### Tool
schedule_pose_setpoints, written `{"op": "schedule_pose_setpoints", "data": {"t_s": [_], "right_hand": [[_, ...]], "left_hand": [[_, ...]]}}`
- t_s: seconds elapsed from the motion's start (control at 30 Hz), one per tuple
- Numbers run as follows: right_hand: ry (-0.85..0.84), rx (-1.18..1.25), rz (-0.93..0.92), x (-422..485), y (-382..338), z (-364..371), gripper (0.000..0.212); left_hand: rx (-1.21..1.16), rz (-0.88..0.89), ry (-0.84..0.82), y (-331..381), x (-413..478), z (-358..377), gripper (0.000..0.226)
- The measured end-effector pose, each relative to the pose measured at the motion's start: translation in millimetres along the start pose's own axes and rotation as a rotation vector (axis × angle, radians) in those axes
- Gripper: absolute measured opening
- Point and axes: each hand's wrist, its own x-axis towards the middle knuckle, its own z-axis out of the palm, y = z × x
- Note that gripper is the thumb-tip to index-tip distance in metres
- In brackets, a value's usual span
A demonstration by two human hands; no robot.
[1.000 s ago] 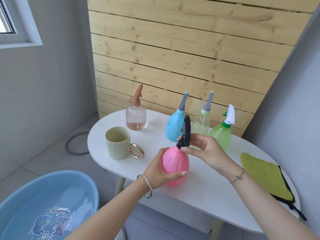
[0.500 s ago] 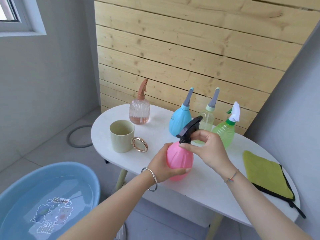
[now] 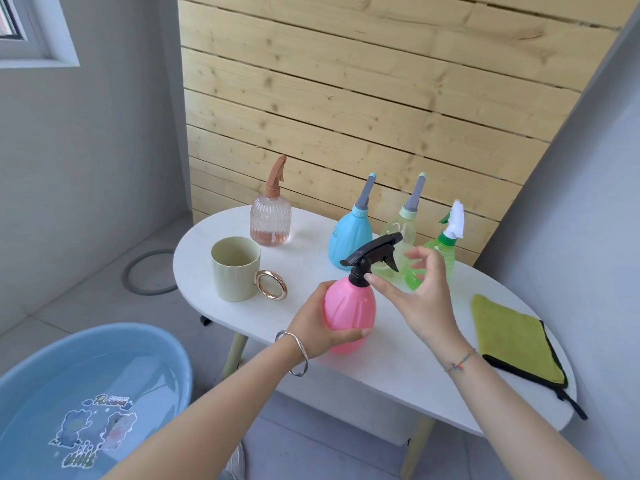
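**A:** What did the pink spray bottle (image 3: 349,313) stand on?

**B:** A white oval table (image 3: 398,362) on pale legs, near its front edge. The left hand (image 3: 317,323) gripped the bottle's body from the side, fingers and thumb curled round it. The bottle was upright.

**A:** And the right hand (image 3: 420,299)?

**B:** It was beside the black trigger head (image 3: 372,252). The thumb tip lay at the collar and the other fingers were spread loose, gripping nothing.

**A:** What else was on the tabletop?

**B:** A pale cup (image 3: 235,271) with a gold ring handle stood to the left. A ribbed peach bottle (image 3: 270,221) was behind it. A blue bottle (image 3: 348,237), a pale green bottle (image 3: 403,226) and a bright green bottle (image 3: 443,247) stood in a row at the back. A yellow-green cloth (image 3: 509,337) with black trim lay flat at the right end, well apart from the pink bottle.

**A:** And the room?

**B:** A plank wall (image 3: 346,98) of light wood rose behind the table, with grey walls on either side. There was a window (image 3: 31,32) high on the left. The floor was grey tile, with a grey ring (image 3: 130,277) lying on it. A blue basin (image 3: 52,368) holding water sat low on the left, cartoon figures showing on its bottom.
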Motion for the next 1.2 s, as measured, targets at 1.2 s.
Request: {"op": "schedule_pose_setpoints", "data": {"t_s": [1.2], "right_hand": [[-0.506, 0.205, 0.140, 4.7, -1.7, -23.0, 0.066]], "left_hand": [[0.027, -0.051, 0.009, 4.1, -1.2, 1.8, 0.102]]}}
